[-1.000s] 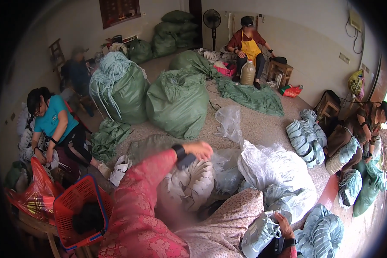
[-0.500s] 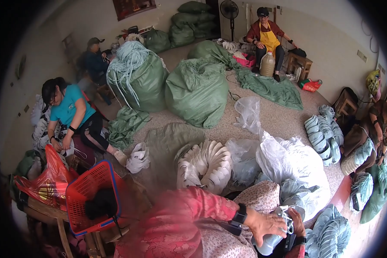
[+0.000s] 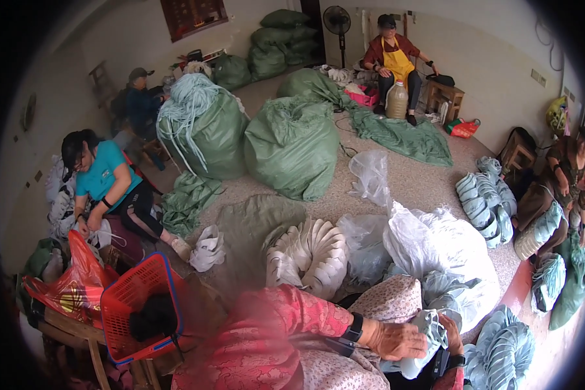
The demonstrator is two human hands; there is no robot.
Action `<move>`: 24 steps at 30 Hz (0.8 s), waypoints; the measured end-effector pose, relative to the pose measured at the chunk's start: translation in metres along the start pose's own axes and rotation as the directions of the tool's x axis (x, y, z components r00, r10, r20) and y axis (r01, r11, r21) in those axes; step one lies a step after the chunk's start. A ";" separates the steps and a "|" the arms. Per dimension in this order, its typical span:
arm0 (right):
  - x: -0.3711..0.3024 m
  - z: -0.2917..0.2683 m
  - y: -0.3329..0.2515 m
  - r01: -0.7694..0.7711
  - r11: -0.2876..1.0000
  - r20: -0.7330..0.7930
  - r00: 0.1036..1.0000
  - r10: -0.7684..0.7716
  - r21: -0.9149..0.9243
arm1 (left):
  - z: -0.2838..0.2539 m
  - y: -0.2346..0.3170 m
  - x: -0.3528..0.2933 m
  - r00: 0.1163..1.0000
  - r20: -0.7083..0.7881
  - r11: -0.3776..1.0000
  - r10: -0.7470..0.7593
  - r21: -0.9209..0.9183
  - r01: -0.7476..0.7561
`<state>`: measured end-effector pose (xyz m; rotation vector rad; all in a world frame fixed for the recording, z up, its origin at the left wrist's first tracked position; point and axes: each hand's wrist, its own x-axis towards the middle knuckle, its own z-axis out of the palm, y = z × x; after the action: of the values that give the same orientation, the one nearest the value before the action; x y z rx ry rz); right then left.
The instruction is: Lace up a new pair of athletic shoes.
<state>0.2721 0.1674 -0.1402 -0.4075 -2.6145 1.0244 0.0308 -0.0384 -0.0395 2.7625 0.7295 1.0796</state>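
Observation:
Over my lap, at the lower right, I hold a pale blue shoe upper [image 3: 429,323] with a light lace at its top. My left hand [image 3: 398,339] reaches across from the left, its fingers bent and pressed together at the upper's near side; what they pinch is partly hidden. My right hand [image 3: 453,334] is wrapped round the upper's far right side, part of its fingers behind it. A white plastic sack [image 3: 439,244] with more pale blue uppers [image 3: 445,292] at its mouth lies just beyond. Beside my right arm is a curled stack of pale blue uppers [image 3: 500,354].
A ring of white uppers [image 3: 307,257] lies ahead. At left stand a red basket [image 3: 127,305] and a red plastic bag [image 3: 71,276]. Big green sacks [image 3: 292,146] fill the middle. People sit at left [image 3: 104,172], back left, back right [image 3: 396,58] and far right [image 3: 559,175].
My left hand's fingers, spread over the shoe upper before, are now drawn together and bent. The shoe upper has turned a little. The view has shifted slightly; the person at far right sits more upright.

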 end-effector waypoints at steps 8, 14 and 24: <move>0.002 0.002 0.011 -0.046 0.997 0.029 0.998 0.048 -0.062 | 0.002 -0.020 -0.007 0.922 0.230 0.948 -0.312 0.140 0.286; -0.020 0.023 0.046 -0.305 0.346 0.086 0.846 0.526 0.887 | -0.014 -0.048 0.036 0.958 -0.103 0.959 -0.269 0.063 0.276; -0.020 -0.021 -0.126 -0.147 0.877 -0.183 0.949 0.255 0.458 | -0.104 -0.009 0.107 0.938 -0.219 0.950 -0.268 0.100 0.295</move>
<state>0.2796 0.0840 -0.0422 -0.6546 -2.0751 1.4900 0.0271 0.0099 0.1018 2.5612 1.2225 1.3013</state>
